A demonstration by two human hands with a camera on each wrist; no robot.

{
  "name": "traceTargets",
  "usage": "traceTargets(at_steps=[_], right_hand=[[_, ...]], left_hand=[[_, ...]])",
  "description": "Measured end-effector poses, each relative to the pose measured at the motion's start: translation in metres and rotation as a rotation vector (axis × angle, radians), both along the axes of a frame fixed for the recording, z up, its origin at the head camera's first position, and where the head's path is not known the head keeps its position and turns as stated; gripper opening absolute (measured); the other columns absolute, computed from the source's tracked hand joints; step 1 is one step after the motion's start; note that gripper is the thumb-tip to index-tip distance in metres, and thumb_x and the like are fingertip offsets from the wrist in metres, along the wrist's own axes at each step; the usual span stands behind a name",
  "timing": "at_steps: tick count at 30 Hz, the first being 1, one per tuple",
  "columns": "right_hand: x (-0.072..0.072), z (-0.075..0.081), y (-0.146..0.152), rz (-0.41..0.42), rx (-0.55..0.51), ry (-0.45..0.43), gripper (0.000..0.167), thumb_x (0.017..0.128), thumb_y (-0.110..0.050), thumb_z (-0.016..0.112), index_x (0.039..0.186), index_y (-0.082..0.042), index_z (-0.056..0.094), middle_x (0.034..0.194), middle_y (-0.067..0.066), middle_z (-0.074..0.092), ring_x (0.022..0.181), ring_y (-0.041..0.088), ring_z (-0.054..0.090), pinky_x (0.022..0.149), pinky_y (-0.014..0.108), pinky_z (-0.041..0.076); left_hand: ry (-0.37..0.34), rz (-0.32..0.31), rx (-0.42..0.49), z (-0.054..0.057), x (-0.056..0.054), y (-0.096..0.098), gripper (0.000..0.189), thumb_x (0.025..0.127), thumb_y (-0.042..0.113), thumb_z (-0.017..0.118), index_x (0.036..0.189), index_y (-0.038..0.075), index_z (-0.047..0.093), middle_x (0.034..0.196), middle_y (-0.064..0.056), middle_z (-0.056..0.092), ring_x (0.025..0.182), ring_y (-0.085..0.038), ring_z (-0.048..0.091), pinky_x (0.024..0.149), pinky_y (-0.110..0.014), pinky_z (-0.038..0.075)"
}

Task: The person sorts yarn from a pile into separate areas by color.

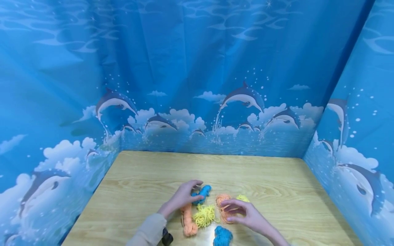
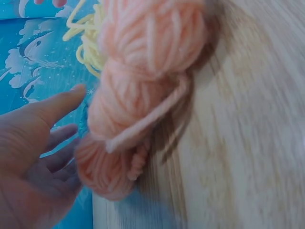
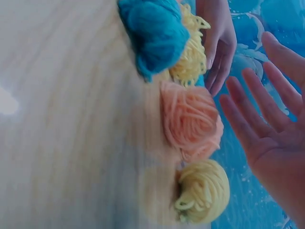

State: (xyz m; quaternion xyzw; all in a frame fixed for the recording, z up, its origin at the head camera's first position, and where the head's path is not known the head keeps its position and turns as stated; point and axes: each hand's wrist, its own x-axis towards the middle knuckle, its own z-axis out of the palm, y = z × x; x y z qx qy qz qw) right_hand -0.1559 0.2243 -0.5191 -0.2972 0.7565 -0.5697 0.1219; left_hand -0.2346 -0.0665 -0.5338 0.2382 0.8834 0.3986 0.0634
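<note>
My left hand [image 1: 183, 195] is spread beside a blue yarn skein [image 1: 206, 191], with thumb and fingers on either side of it and apart. In the left wrist view, the fingers are relaxed beside a peach skein [image 2: 126, 95] tied at its middle. My right hand [image 1: 248, 214] hovers over a second peach skein [image 1: 223, 199], partly covering it. The right wrist view shows that palm with its fingers extended, holding nothing. Just beyond the right hand, a yellow ball of yarn [image 1: 243, 197] peeks out.
A loose yellow yarn bundle [image 1: 204, 216] lies between the two peach skeins. Another blue skein [image 1: 223, 236] is nearest the front. A small black object [image 1: 167, 236] sits by the left sleeve. Blue dolphin-print curtains [image 1: 197, 68] enclose the wooden table [image 1: 138, 177].
</note>
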Motion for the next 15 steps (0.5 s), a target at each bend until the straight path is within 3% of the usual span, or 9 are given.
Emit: traceTargets(at_steps=[8,15], right_hand=[[0.006,-0.012,-0.009,0.156,-0.006,0.037,0.043,0.093,-0.005,0.071,0.133,0.002,0.059,0.126,0.028,0.063,0.108,0.037,0.067,0.096,0.038,0.057],[0.011,-0.015,-0.014,0.221,0.024,-0.019,0.046,0.091,-0.010,0.074,0.133,0.002,0.060,0.129,0.025,0.063,0.115,0.034,0.065,0.100,0.038,0.055]], left_hand=[[0.004,0.000,-0.044,-0.003,-0.001,0.002,0.056,0.083,0.029,0.086,0.128,0.003,0.065,0.115,-0.009,0.070,0.103,-0.023,0.068,0.088,-0.036,0.058],[0.003,-0.021,-0.061,-0.001,-0.001,0.002,0.053,0.081,0.026,0.087,0.126,0.004,0.067,0.112,-0.006,0.072,0.101,-0.021,0.068,0.088,-0.035,0.058]])
